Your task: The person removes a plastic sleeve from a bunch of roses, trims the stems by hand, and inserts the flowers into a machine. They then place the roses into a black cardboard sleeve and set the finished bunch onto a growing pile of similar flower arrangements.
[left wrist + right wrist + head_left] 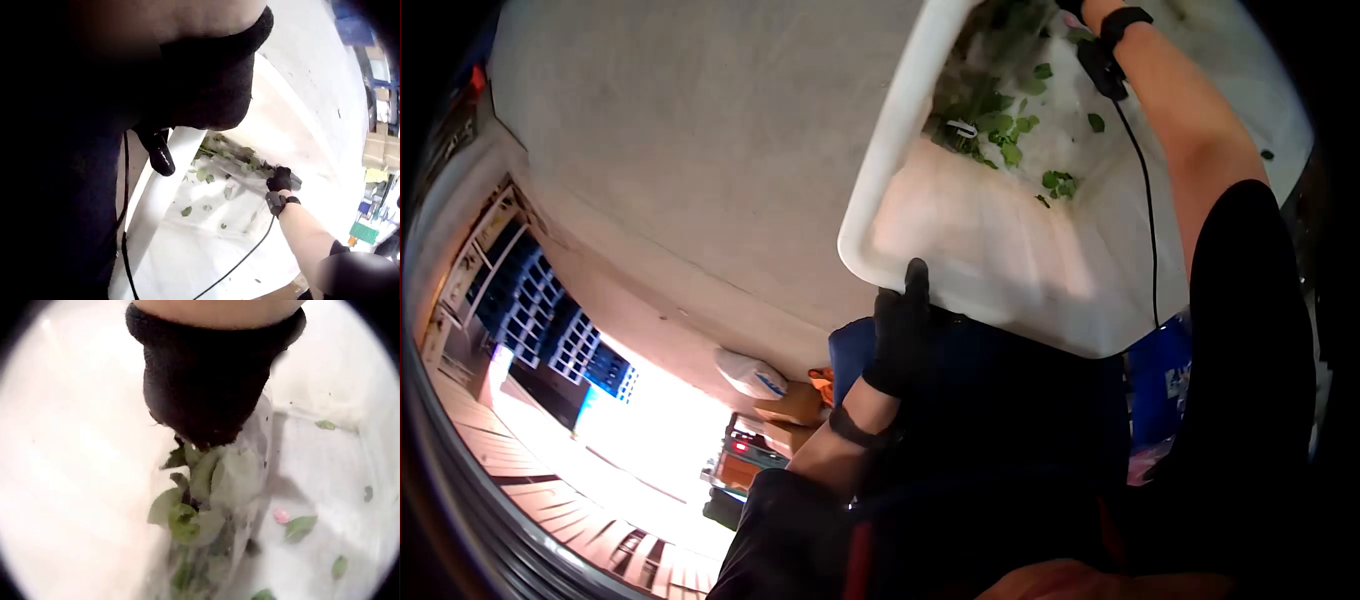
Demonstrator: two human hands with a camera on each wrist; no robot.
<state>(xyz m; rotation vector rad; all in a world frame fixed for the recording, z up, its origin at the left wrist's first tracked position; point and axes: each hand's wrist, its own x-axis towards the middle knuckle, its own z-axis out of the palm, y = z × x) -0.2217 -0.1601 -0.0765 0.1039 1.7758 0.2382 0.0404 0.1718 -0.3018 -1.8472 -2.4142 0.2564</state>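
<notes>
My left hand point(902, 335), in a black glove, grips the near rim of a large white tub point(875, 190). Its thumb lies over the rim, and the other fingers are hidden underneath. Deep in the tub, my black-gloved right hand point(279, 179) holds a bundle of leafy stems point(194, 500) by one end. Clear plastic point(253, 469) shows around the leaves in the right wrist view, while the back of the glove covers the fingertips. Loose green leaves point(1012, 152) and a pink petal point(282, 516) lie scattered on the tub floor.
A black cable point(1145, 190) runs from the right wrist across the tub. A blue bag point(1160, 385) is by the tub's near right corner. Cardboard boxes point(792, 403) and a white sack point(750, 373) stand by the wall at left. Grey concrete floor point(690, 130) extends beyond the tub.
</notes>
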